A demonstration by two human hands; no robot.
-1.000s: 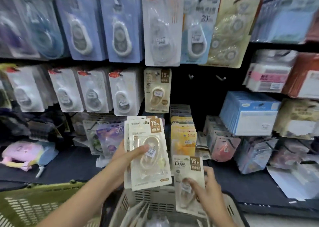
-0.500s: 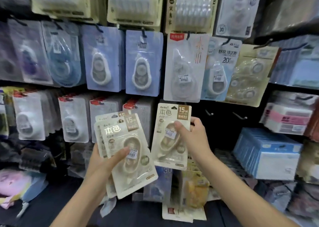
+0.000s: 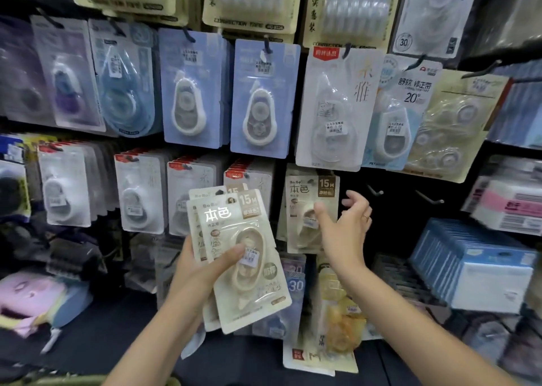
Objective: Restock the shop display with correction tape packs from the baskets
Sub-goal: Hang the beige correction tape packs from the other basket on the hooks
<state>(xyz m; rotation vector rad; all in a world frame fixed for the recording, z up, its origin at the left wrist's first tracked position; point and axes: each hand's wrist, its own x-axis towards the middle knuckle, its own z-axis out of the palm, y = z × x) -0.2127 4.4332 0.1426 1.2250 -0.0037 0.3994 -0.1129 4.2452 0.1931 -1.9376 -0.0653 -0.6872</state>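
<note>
The left hand (image 3: 199, 271) is holding a fanned stack of cream correction tape packs (image 3: 240, 256) in front of the display wall (image 3: 390, 218), its grip closed around them: the thumb is pressing across the front pack's clear blister, and the fingers are curling behind the stack. The packs are tilting slightly, tops leaning left, and each is showing a brown "15M" label at its upper right corner.

The right hand (image 3: 344, 230) is reaching toward the wall with its grip open, fingers spread and loosely bent, holding nothing. It is hovering just in front of the right edge of a hanging cream pack (image 3: 305, 209) of the same design, which is sitting on a peg in the lower row of the display; whether the fingertips are touching the pack cannot be told.

To the right of that pack, two bare pegs (image 3: 431, 199) are sticking out of the dark wall. Above, two blue packs (image 3: 258, 98) are hanging side by side, with a white pack (image 3: 337, 107) next to them on the right. To the left of the held stack, rows of white packs with red tops (image 3: 140, 192) are hanging in deep bunches. At the right edge, a blue boxed stack (image 3: 475, 265) is sitting on a shelf.
</note>
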